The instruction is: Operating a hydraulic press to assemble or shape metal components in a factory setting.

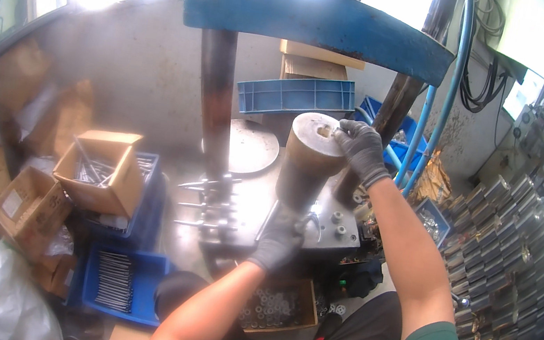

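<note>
A thick metal cylinder with a hole in its top face stands over the steel press bed. My right hand, in a grey glove, is at the top edge beside the hole. Its fingers are drawn together, and whatever is between them is too small to make out. At the cylinder's foot is my gloved left hand, its fingers blurred against the metal. A slim metal rod slants along that hand's left side; whether it is held does not show. Several metal rods lie on the bed to the left.
A blue crossbeam spans the press posts. Left are a cardboard box of metal rods and a blue bin of neatly laid rods. A tray of small rings sits below the bed. Stacked metal bars fill the right.
</note>
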`<control>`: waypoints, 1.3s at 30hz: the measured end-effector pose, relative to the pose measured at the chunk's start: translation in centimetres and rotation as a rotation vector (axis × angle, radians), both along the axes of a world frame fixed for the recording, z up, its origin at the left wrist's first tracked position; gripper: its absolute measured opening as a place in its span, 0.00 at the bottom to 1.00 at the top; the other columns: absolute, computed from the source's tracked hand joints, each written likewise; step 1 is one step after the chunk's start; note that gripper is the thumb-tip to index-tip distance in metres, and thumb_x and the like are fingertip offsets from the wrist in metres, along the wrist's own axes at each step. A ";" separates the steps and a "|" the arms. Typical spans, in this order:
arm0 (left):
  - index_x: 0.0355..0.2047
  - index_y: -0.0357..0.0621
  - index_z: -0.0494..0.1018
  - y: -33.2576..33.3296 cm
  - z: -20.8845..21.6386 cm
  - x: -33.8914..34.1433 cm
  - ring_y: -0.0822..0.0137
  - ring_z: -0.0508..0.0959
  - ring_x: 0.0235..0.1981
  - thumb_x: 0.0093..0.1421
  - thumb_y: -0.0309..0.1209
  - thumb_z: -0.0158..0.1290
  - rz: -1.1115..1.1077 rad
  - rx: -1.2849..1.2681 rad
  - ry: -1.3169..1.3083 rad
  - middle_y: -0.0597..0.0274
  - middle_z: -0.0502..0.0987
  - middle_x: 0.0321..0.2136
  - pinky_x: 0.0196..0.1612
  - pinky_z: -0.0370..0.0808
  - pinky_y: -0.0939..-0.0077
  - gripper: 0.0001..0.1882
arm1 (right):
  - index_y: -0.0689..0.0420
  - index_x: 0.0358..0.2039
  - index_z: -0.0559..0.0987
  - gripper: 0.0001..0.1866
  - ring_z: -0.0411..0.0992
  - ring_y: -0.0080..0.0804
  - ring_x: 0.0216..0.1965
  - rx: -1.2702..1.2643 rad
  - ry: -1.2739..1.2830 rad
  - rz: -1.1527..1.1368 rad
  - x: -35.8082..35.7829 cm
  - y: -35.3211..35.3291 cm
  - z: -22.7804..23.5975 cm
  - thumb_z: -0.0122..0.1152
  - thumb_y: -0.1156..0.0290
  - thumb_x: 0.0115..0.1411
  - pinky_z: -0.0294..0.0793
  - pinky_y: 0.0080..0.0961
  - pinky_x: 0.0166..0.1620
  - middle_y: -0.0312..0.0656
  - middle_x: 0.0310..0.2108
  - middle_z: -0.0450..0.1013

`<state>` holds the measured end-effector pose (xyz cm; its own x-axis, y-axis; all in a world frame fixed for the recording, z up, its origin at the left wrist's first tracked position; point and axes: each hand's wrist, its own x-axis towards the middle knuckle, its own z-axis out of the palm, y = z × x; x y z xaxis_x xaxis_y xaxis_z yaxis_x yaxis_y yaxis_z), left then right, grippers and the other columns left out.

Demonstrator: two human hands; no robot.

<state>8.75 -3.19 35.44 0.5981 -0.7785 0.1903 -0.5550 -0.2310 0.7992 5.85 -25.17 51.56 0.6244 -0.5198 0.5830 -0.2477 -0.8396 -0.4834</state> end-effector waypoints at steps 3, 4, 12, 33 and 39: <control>0.42 0.31 0.76 -0.1 0.1 0.0 0.38 0.79 0.47 0.64 0.36 0.52 -0.034 -0.035 0.023 0.34 0.78 0.41 0.53 0.74 0.50 0.17 | 0.64 0.49 0.84 0.17 0.82 0.40 0.46 -0.063 -0.011 -0.009 0.1 -0.2 0.0 0.69 0.71 0.61 0.79 0.30 0.54 0.52 0.44 0.83; 0.43 0.31 0.76 0.0 0.1 -0.1 0.38 0.79 0.46 0.64 0.36 0.52 -0.011 -0.039 0.045 0.34 0.78 0.41 0.52 0.74 0.50 0.17 | 0.64 0.49 0.84 0.17 0.82 0.40 0.46 -0.064 -0.016 -0.014 0.1 -0.1 0.0 0.69 0.71 0.61 0.79 0.30 0.54 0.52 0.44 0.83; 0.47 0.33 0.72 0.5 -1.3 -0.1 0.42 0.81 0.43 0.60 0.35 0.57 -0.023 -0.059 -0.068 0.37 0.78 0.41 0.48 0.76 0.52 0.20 | 0.60 0.45 0.82 0.14 0.78 0.50 0.46 -0.166 -0.163 0.052 -5.8 2.0 -2.1 0.66 0.73 0.59 0.76 0.40 0.53 0.53 0.43 0.79; 0.55 0.38 0.72 -6.1 15.2 1.0 0.68 0.81 0.48 0.67 0.30 0.57 -0.221 -0.676 0.013 0.61 0.80 0.47 0.51 0.79 0.70 0.18 | 0.55 0.41 0.82 0.19 0.78 0.54 0.45 0.127 0.408 0.305 -19.3 1.3 -14.6 0.48 0.55 0.74 0.75 0.46 0.51 0.51 0.38 0.80; 0.58 0.43 0.70 -12.4 17.7 9.1 0.73 0.77 0.46 0.64 0.26 0.64 -0.168 -0.576 -0.194 0.64 0.77 0.46 0.51 0.75 0.75 0.24 | 0.60 0.49 0.81 0.22 0.76 0.57 0.53 0.431 0.335 0.422 -18.4 1.0 -15.4 0.45 0.55 0.76 0.72 0.46 0.58 0.56 0.47 0.80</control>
<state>17.89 -15.64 53.12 0.3891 -0.5994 0.6995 -0.6934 0.3094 0.6508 -12.58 -24.14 36.18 0.9346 -0.3351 0.1191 -0.1363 -0.6469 -0.7503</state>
